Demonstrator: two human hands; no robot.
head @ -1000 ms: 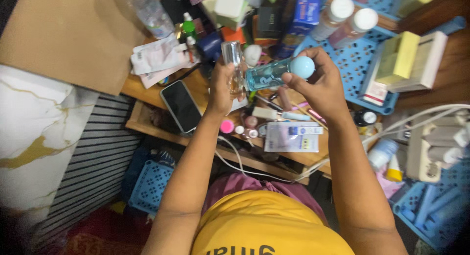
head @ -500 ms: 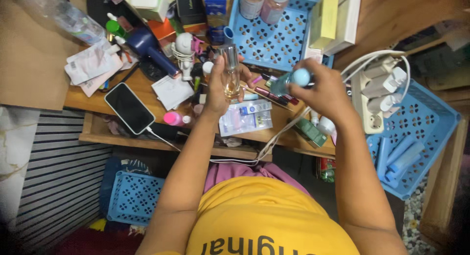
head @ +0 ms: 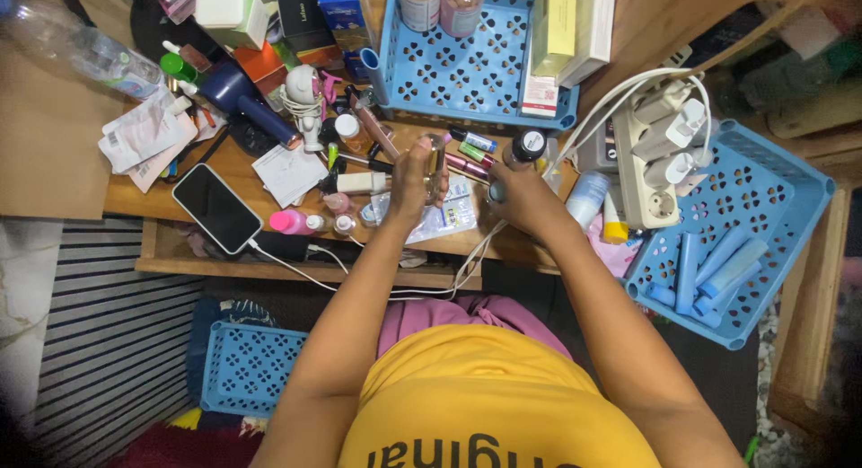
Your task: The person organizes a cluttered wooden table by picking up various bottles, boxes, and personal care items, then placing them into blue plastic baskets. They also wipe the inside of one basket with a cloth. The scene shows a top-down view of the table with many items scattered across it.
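The left hand (head: 415, 176) was curled around a small clear glass bottle (head: 435, 167), holding it upright just above the cluttered wooden tabletop (head: 224, 167), with the fingers wrapped round its side and a little amber liquid showing through the glass. The right hand (head: 523, 201) sat lower and just beside it, closed around something small and bluish (head: 496, 192); I could not tell what it was, since the fingers hid nearly all of it. Both hands hovered over a flat clear plastic packet (head: 444, 218) lying near the front edge of the tabletop.

A black phone (head: 216, 207) lay face up to the left, a white cable running from it along the edge. A pink-capped little bottle (head: 289, 221) lay just right of the phone. Behind the hands stood a blue perforated basket (head: 458, 73) holding two white-capped bottles. To the right, a white power strip (head: 642, 167) with plugs in it sat beside another blue basket (head: 763, 216) that held several blue tubes. The person wore a yellow shirt (head: 494, 405).
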